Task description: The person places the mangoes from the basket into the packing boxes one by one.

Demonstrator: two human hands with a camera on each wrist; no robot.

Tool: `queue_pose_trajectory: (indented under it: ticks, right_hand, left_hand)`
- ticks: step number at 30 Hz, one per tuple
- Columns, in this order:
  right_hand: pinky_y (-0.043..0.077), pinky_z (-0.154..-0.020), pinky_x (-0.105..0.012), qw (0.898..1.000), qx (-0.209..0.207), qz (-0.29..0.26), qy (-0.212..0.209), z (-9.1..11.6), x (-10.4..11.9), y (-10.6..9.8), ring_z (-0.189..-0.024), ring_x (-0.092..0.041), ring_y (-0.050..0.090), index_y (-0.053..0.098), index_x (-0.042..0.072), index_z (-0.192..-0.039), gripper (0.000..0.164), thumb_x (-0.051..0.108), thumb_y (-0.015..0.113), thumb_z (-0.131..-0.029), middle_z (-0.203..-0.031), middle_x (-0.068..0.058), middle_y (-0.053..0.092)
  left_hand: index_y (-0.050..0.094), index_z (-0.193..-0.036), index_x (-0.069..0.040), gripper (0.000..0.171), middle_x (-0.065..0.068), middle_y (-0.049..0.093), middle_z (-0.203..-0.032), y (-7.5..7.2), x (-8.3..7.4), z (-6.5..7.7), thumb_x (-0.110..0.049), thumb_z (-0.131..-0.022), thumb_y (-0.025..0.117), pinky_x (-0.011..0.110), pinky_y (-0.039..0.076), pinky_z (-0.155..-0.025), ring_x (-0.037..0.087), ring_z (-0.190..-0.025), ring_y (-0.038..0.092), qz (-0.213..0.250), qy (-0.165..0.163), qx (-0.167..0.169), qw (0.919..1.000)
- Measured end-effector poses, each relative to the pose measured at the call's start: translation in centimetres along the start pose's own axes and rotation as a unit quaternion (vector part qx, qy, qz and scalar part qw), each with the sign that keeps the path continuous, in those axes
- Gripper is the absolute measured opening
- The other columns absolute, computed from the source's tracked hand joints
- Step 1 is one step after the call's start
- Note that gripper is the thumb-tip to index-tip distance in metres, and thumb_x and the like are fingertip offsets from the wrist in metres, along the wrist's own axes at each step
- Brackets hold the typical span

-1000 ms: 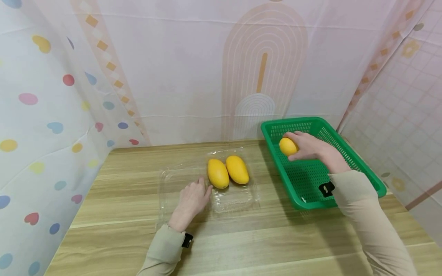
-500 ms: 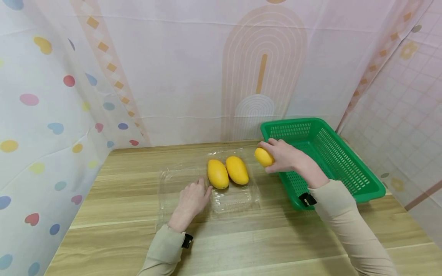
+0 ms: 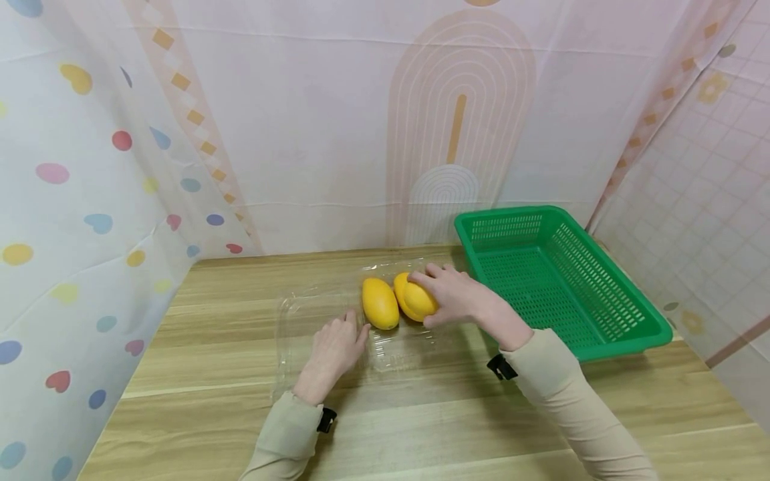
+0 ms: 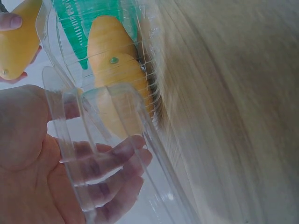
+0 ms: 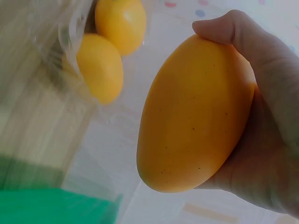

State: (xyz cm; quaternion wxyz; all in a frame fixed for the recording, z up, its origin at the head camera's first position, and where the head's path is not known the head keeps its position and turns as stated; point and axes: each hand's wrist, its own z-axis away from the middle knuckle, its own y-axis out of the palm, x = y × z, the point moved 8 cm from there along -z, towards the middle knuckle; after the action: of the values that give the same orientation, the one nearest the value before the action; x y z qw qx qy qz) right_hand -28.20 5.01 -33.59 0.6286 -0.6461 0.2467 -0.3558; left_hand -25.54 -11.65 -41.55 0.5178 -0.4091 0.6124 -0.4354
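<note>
My right hand [image 3: 451, 294] grips a yellow mango [image 5: 194, 116] above the right half of an opened clear plastic clamshell container [image 3: 400, 357]. In that half lie two more mangoes, the left mango [image 3: 380, 304] in plain sight and the right mango [image 3: 401, 284] partly covered by the held one in the head view. Thumb and fingers reach round the held mango from its side in the right wrist view. My left hand [image 3: 334, 346] holds the container at its middle fold, its fingers [image 4: 124, 151] seen through the clear plastic in the left wrist view.
A green slotted plastic basket [image 3: 565, 351] stands on the wooden table [image 3: 198, 374] to the right of the container. Patterned cloth [image 3: 313, 133] hangs behind the table and along both sides.
My right hand has carried the mango leftward from over the green basket to above the right mango in the container. The left hand has stayed in place on the container.
</note>
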Motion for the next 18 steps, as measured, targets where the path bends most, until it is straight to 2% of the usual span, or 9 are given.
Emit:
queue_pose_trajectory:
  ticks: [5, 9, 14, 18]
  right_hand:
    - [0.052, -0.079, -0.044, 1.000, 0.007, -0.019, -0.010, -0.5, 1.1, 1.5, -0.097, -0.029, 0.053, 0.046, 0.018, -0.134, 0.067, 0.028, 0.075, -0.075, -0.121, -0.011, 0.053]
    - [0.052, -0.082, -0.042, 1.000, 0.009, -0.017, -0.023, -0.9, 1.8, 2.6, -0.094, -0.028, 0.052, 0.046, 0.017, -0.134, 0.067, 0.029, 0.075, -0.075, -0.117, -0.011, 0.054]
    - [0.048, -0.077, -0.034, 0.999, 0.014, -0.015, -0.037, -1.3, 2.4, 4.1, -0.086, -0.021, 0.050, 0.047, 0.017, -0.132, 0.067, 0.030, 0.076, -0.073, -0.107, -0.008, 0.053]
    - [0.046, -0.071, -0.031, 0.999, 0.026, -0.027, -0.035, -1.4, 2.8, 5.2, -0.085, -0.018, 0.049, 0.047, 0.019, -0.132, 0.066, 0.031, 0.075, -0.074, -0.107, -0.006, 0.052]
  left_hand:
    - [0.056, -0.099, 0.001, 0.032, 0.013, 0.059, -0.075, 0.0, 0.0, 0.0, -0.031, -0.095, 0.053, 0.035, 0.047, -0.049, 0.027, -0.067, 0.060, 0.001, 0.001, 0.001, 1.0000]
    - [0.055, -0.097, 0.000, 0.032, 0.014, 0.059, -0.076, 0.0, 0.0, 0.0, -0.031, -0.095, 0.053, 0.037, 0.048, -0.050, 0.029, -0.068, 0.061, -0.001, 0.002, 0.000, 1.0000]
    - [0.054, -0.097, 0.000, 0.032, 0.015, 0.060, -0.077, -0.1, 0.0, 0.1, -0.031, -0.096, 0.052, 0.039, 0.048, -0.051, 0.032, -0.069, 0.063, -0.001, 0.002, -0.002, 1.0000]
    - [0.055, -0.098, 0.001, 0.033, 0.016, 0.061, -0.078, -0.1, -0.1, 0.0, -0.032, -0.096, 0.052, 0.041, 0.049, -0.052, 0.033, -0.072, 0.063, -0.004, 0.001, -0.003, 1.0000]
